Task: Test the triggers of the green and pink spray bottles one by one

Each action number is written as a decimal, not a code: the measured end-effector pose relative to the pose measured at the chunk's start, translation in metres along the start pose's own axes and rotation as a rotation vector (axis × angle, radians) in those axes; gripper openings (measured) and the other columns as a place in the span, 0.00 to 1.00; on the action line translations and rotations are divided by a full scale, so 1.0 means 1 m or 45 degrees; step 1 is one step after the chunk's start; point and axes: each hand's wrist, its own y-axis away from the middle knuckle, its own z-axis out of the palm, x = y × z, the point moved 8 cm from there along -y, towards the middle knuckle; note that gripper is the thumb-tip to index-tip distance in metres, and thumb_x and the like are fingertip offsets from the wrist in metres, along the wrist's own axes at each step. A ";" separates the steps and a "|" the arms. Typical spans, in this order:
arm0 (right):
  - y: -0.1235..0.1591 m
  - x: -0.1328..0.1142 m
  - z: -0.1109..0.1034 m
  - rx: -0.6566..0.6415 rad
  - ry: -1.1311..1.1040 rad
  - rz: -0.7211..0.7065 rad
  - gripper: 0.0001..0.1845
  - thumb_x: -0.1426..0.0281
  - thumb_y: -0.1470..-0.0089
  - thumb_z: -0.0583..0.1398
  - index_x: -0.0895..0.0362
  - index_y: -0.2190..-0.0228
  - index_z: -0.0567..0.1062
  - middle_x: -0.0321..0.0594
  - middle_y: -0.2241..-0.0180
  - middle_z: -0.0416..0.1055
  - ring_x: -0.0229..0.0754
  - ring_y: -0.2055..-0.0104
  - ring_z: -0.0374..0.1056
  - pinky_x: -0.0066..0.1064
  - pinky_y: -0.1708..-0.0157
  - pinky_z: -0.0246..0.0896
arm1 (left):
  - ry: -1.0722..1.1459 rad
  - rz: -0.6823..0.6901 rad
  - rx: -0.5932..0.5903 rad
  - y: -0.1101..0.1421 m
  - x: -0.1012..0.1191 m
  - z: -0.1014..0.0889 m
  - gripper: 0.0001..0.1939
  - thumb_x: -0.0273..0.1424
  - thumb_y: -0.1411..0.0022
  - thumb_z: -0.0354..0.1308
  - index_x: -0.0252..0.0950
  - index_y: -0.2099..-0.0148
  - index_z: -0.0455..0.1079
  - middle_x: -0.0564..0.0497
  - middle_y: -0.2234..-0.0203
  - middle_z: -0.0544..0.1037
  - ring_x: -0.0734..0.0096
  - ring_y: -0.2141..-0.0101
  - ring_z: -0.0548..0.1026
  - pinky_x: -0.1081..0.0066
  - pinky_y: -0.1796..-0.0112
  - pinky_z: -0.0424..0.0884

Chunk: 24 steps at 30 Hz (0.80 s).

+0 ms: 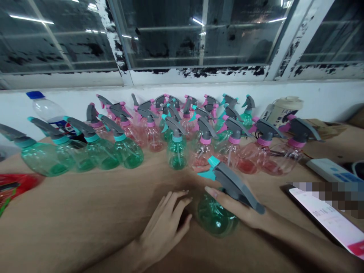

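A green spray bottle (215, 218) with a grey trigger head and teal nozzle stands on the brown table (85, 212) in front of me. My right hand (240, 210) is wrapped round its neck and trigger head. My left hand (165, 227) lies just left of the bottle with its fingers stretched out, holding nothing. Behind them stand several more spray bottles: green ones (127, 151) at the left and pink ones (256, 157) in the middle and at the right.
A phone (327, 218) with a lit screen lies at the right edge, with a white remote-like device (330, 170) behind it. A clear water bottle (48, 110) and a cream cup (281, 110) stand by the wall. Red packaging (14, 185) lies at the left.
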 end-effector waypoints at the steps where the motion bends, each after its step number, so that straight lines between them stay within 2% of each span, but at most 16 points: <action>1: 0.000 0.001 0.001 -0.015 -0.001 0.020 0.16 0.70 0.51 0.58 0.53 0.57 0.70 0.39 0.57 0.73 0.44 0.56 0.69 0.35 0.55 0.65 | 0.000 0.005 0.000 0.000 0.000 0.000 0.17 0.25 0.39 0.50 0.36 0.47 0.59 0.44 0.51 0.67 0.57 0.52 0.67 0.52 0.52 0.65; 9: 0.002 0.005 0.000 -0.032 0.111 0.082 0.07 0.66 0.49 0.57 0.52 0.66 0.70 0.38 0.67 0.74 0.44 0.65 0.72 0.36 0.66 0.70 | -0.024 0.006 0.003 0.000 0.003 -0.003 0.18 0.24 0.39 0.50 0.36 0.47 0.59 0.44 0.52 0.67 0.57 0.52 0.67 0.54 0.53 0.66; 11: 0.004 0.007 0.001 -0.039 0.137 0.118 0.05 0.66 0.48 0.55 0.53 0.69 0.70 0.37 0.71 0.73 0.42 0.70 0.72 0.34 0.72 0.70 | -0.044 -0.003 0.009 0.000 0.003 -0.004 0.17 0.24 0.40 0.51 0.36 0.48 0.60 0.44 0.52 0.68 0.57 0.53 0.67 0.54 0.54 0.66; 14: 0.004 0.007 0.002 -0.048 0.162 0.131 0.05 0.66 0.47 0.54 0.53 0.72 0.69 0.35 0.76 0.71 0.39 0.76 0.69 0.32 0.76 0.68 | -0.065 -0.005 0.018 -0.001 0.004 -0.006 0.16 0.24 0.40 0.51 0.37 0.49 0.60 0.45 0.53 0.68 0.58 0.54 0.68 0.54 0.55 0.66; 18: 0.003 0.002 0.000 -0.045 0.120 0.110 0.05 0.67 0.48 0.55 0.52 0.68 0.69 0.34 0.76 0.70 0.38 0.79 0.66 0.30 0.80 0.66 | -0.076 -0.011 0.014 -0.001 0.004 -0.006 0.16 0.24 0.40 0.50 0.37 0.49 0.60 0.45 0.52 0.67 0.58 0.53 0.67 0.54 0.55 0.65; 24: 0.005 0.003 -0.002 -0.039 0.173 0.093 0.14 0.65 0.48 0.55 0.50 0.58 0.70 0.35 0.72 0.72 0.39 0.79 0.67 0.30 0.80 0.66 | -0.179 -0.082 0.066 0.002 -0.003 -0.007 0.15 0.26 0.40 0.50 0.35 0.49 0.61 0.42 0.50 0.65 0.54 0.50 0.65 0.50 0.52 0.63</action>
